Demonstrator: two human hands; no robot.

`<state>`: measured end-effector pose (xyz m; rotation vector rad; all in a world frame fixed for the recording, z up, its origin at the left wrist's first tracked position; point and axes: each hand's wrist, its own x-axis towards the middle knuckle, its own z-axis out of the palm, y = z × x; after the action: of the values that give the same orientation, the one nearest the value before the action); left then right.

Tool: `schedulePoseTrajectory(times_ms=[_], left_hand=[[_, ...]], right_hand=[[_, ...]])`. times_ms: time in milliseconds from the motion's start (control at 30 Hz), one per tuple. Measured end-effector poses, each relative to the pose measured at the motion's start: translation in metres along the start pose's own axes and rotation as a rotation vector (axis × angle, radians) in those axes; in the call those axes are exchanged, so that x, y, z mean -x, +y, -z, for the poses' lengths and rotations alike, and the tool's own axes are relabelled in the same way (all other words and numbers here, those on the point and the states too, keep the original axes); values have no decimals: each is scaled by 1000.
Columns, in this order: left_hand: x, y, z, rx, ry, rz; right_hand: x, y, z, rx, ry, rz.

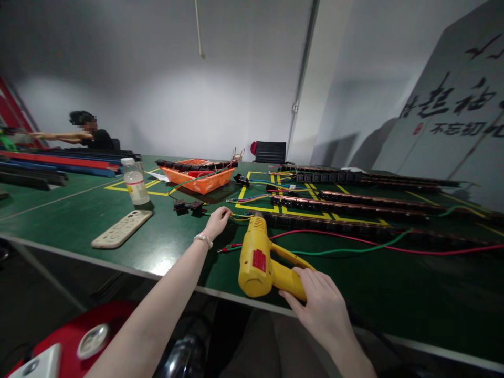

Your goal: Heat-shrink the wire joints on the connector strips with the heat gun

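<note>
My right hand (321, 302) is wrapped round the handle of a yellow heat gun (256, 262), whose nozzle points away from me at the near end of a long dark strip (315, 223). To the left of the nozzle, my left hand (218, 221) pinches thin coloured wires (239, 216) that run to that strip. Small black connectors (188, 207) lie just left of my left fingers. A red cable (299, 231) and a green cable (334, 252) stretch rightward behind the gun.
An orange basket (197, 182) holding parts stands at the back. A bottle (136, 184) and a phone (122, 229) are on the left of the green table (165, 257). More strips (354, 205) lie right. A person (96, 134) sits far left.
</note>
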<state>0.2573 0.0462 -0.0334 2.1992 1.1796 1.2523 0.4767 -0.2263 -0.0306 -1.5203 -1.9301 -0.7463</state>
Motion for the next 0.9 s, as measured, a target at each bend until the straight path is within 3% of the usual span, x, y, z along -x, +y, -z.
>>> schedulePoseTrajectory(times_ms=[133, 433, 733, 900], left_hand=[[2, 6, 2, -40, -118, -23], [8, 19, 4, -116, -232, 79], [9, 22, 4, -204, -104, 66], [6, 13, 0, -46, -160, 115]], right_hand=[[5, 6, 4, 53, 23, -5], [7, 5, 4, 77, 25, -8], [7, 1, -3, 111, 98, -77], [6, -1, -2, 135, 99, -109]])
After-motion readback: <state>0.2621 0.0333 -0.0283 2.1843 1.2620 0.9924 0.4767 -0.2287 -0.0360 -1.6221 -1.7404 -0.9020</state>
